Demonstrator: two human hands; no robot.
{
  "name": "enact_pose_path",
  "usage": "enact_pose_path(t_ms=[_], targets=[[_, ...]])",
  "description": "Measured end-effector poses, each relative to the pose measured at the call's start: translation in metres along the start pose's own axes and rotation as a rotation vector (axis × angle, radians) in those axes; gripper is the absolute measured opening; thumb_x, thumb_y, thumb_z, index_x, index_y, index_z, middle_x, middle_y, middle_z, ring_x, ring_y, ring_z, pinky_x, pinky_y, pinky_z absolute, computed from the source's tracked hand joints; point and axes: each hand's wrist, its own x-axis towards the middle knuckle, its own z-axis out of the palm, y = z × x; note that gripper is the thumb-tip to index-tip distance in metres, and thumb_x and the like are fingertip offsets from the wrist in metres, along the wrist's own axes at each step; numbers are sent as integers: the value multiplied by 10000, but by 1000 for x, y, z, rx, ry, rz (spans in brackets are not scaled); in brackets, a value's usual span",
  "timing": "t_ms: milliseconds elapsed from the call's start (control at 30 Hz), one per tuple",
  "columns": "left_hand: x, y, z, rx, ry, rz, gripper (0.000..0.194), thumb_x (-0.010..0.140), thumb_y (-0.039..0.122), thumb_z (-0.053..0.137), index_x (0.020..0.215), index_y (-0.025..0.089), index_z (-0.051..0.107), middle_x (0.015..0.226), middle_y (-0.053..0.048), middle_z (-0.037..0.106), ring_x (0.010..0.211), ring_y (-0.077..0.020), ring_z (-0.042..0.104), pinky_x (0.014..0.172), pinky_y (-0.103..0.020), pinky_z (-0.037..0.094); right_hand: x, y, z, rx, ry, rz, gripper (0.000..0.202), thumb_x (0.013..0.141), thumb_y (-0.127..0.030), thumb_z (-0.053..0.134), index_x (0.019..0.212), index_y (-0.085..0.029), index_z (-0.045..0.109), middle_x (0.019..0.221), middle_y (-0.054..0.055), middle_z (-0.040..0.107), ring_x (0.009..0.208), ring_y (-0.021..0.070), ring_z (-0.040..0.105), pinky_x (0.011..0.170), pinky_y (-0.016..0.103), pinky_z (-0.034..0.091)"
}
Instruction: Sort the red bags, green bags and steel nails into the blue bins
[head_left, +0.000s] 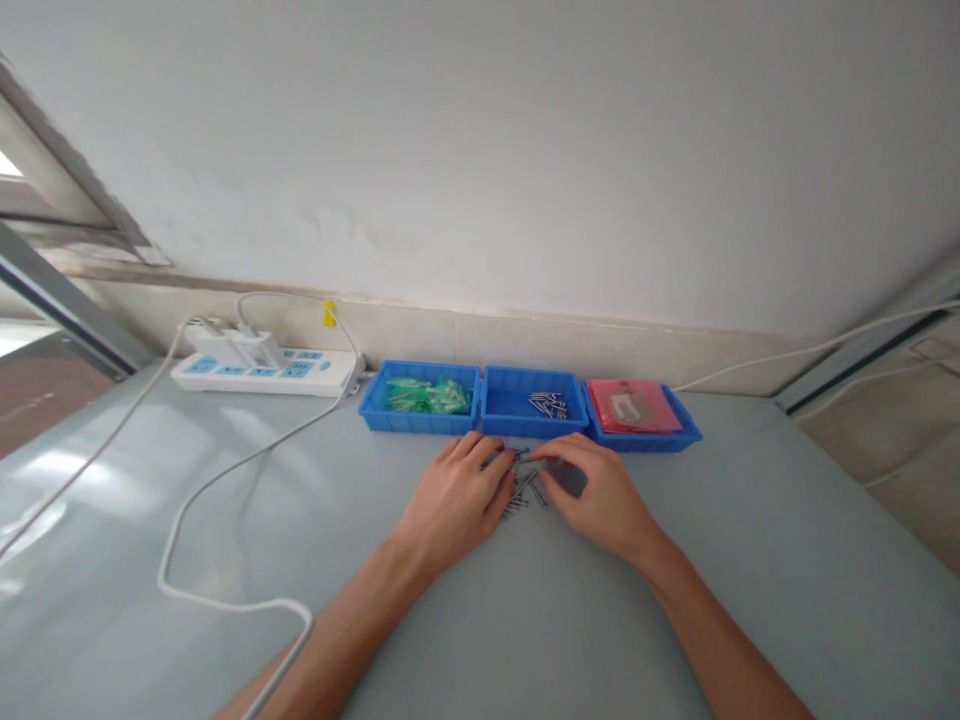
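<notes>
A small pile of metal screws (pixel 519 492) lies on the grey table in front of the blue trays. My left hand (pixel 459 492) rests at the pile's left side, fingers bent over some screws; what its fingertips hold, if anything, is hidden. On the right, my right hand (pixel 596 490) has thumb and index finger apart beside the pile, the index fingertip at the end of a screw. More screws (pixel 549 404) lie in the middle blue tray (pixel 529 424). Green plastic packets (pixel 431 396) fill the left blue tray (pixel 420 422).
Red packets (pixel 631 406) lie on the right blue tray (pixel 688 428). A white power strip (pixel 322 374) with plugged-in adapters stands at the back left. Its white cable (pixel 217 602) loops over the table and across my left forearm. The wall rises behind the trays.
</notes>
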Motion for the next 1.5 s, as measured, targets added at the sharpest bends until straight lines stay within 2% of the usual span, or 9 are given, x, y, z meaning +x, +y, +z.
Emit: enact_pose_path(t_ms=[400,567,833,1000,1100,1200,1333,1400,1500], targets=[[0,-2,0,2,-3,-3,268,1036,249,442,1143,166,673,1100,-100,688,1034,-254,610,928,-419,526,2,11,3,112,-172,29,229,951,-148,567,1080,-218,743,1025,68,741,945,202,686,890,349,539],[0,-3,0,19,0,-3,270,1038,241,436,1140,167,674,1094,-104,689,1031,-254,610,925,-420,523,1,13,5,337,-66,113,175,927,-279,646,1059,-237,754,974,52,742,882,188,693,848,340,559],[-2,-5,3,4,10,-3,299,1043,262,429,1199,167,664,1139,-114,687,1035,-255,617,943,-433,536,8,8,3,906,224,416,289,701,-405,868,908,-232,762,890,24,747,784,174,704,770,324,583],[-3,-9,0,-63,-42,2,492,985,524,547,1340,189,611,1326,-139,615,1188,-311,566,1029,-497,499,10,6,-2,1064,274,472,302,654,-357,905,905,-255,771,880,2,746,774,159,702,792,329,584],[-4,-13,-3,-90,-64,12,673,876,667,632,1385,229,584,1371,-137,578,1220,-325,546,1061,-514,473,10,6,-2,1042,293,430,244,697,-327,883,905,-264,770,913,4,763,828,168,722,860,350,582],[-5,-19,-5,-81,-62,-15,842,730,761,712,1380,240,589,1300,-135,590,1152,-330,577,1030,-512,491,10,6,-5,979,252,313,260,776,-319,826,1026,-293,763,1171,34,760,1092,218,713,1007,408,541],[-4,-26,-7,-53,-95,-50,890,681,754,752,1359,196,610,1135,-124,619,1015,-306,646,929,-442,545,8,5,-10,751,157,159,283,883,-318,709,1164,-306,740,1526,32,542,1360,239,561,1108,407,475],[-3,-27,-9,-35,-132,-75,889,676,735,770,1358,188,612,1091,-114,639,966,-299,672,886,-411,556,6,5,-12,557,149,119,232,914,-296,652,1124,-273,750,1434,58,624,1247,221,640,1040,376,517],[-2,-28,-13,-46,-209,-115,910,659,737,782,1370,198,606,1047,-100,682,906,-297,698,806,-367,560,2,3,-15,232,52,65,176,883,-250,656,1033,-217,742,994,63,758,809,167,697,772,305,566]])
